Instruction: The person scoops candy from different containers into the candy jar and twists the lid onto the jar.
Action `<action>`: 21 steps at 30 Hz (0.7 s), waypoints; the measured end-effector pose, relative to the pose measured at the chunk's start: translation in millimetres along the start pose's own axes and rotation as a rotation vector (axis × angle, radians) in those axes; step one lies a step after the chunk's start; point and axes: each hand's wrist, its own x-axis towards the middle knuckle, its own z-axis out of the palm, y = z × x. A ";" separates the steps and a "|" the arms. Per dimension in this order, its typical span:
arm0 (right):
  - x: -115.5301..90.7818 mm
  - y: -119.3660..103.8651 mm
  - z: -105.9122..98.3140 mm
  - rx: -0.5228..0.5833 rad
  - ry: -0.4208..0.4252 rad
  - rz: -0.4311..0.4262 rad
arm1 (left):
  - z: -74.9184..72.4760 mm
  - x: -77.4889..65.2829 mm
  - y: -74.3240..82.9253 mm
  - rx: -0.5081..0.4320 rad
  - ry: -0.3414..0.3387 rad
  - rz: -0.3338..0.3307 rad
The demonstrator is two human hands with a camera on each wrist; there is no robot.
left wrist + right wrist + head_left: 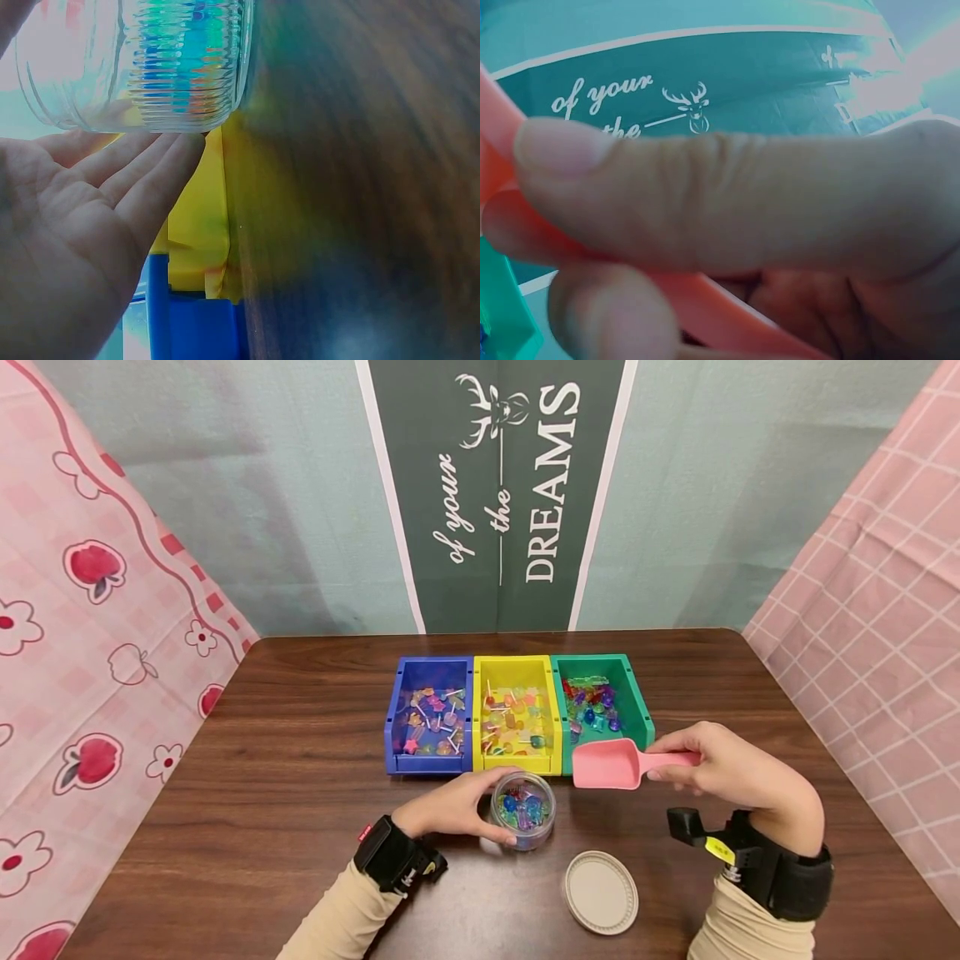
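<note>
Your left hand (pixel 457 810) grasps the jar (pixel 523 831) from its left side, the thumb on the near side and the fingers along the far side, and the jar stands upright just in front of the yellow bin (pixel 556 752) with colourful beads (pixel 522 806) inside. Your right hand (pixel 723 768) pinches the handle of the pink scoop (pixel 606 764) between thumb and fingers, its blade at the near edge of the green bin (pixel 641 714), though you cannot tell whether they touch. Near you, the lid (pixel 601 893) lies on the table (pixel 262 827), apart from the jar.
</note>
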 end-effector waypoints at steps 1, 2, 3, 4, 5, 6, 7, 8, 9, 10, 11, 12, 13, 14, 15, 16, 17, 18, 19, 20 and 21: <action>0.2 0.4 -0.1 -0.003 0.003 0.001 | 0.1 0.0 0.0 0.000 -0.001 -0.001; 0.6 1.0 -0.2 -0.013 0.010 -0.001 | 0.0 0.0 0.1 0.000 0.000 -0.002; 1.1 1.7 -0.3 -0.022 0.018 -0.003 | 0.0 0.1 0.1 0.001 -0.001 -0.004; 1.7 2.7 -0.4 -0.033 0.028 0.004 | 0.0 0.1 0.1 0.002 -0.001 -0.005; 2.6 3.5 -0.7 -0.048 0.039 0.018 | 0.0 0.2 0.1 0.003 -0.001 -0.006; 3.6 4.5 -1.1 -0.065 0.050 0.035 | -0.1 0.0 0.1 0.005 0.001 -0.004; 4.6 5.4 -1.5 -0.083 0.064 0.049 | -0.1 0.0 0.2 0.006 0.001 -0.003; 5.6 6.4 -1.8 -0.100 0.074 0.066 | -0.2 0.1 0.3 0.007 0.002 -0.003; 6.6 7.3 -2.0 -0.108 0.084 0.089 | -0.2 0.0 0.4 0.007 0.003 -0.004; 7.5 8.2 -2.0 -0.116 0.093 0.106 | -0.3 -0.1 0.6 0.007 0.004 -0.003; 8.4 9.2 -2.0 -0.125 0.101 0.116 | -0.3 -0.2 0.7 0.008 0.006 -0.002; 9.3 10.1 -1.8 -0.131 0.108 0.127 | -0.3 -0.4 0.9 0.009 0.007 -0.002; 10.2 10.8 -1.5 -0.131 0.114 0.141 | -0.3 -0.3 1.1 0.008 0.006 -0.003; 11.2 11.6 -1.0 -0.133 0.120 0.151 | -0.3 -0.4 1.2 0.009 0.007 -0.004; 12.3 12.4 -0.5 -0.136 0.126 0.155 | -0.3 -0.6 1.3 0.009 0.007 -0.005; 13.5 12.9 -0.2 -0.141 0.127 0.158 | -0.3 -0.7 1.4 0.010 0.007 -0.005; 15.0 13.3 0.3 -0.143 0.129 0.165 | -0.2 -0.7 1.4 0.008 0.007 -0.006; 16.5 13.7 0.8 -0.143 0.130 0.175 | -0.2 -0.8 1.4 0.007 0.006 -0.007; 18.0 13.9 1.2 -0.143 0.129 0.180 | -0.2 -0.8 1.4 0.007 0.005 -0.007; 19.6 14.0 1.8 -0.143 0.125 0.185 | -0.2 -0.7 1.4 0.005 0.005 -0.008; 21.3 14.0 2.5 -0.145 0.121 0.190 | -0.2 -0.7 1.3 0.002 0.004 -0.008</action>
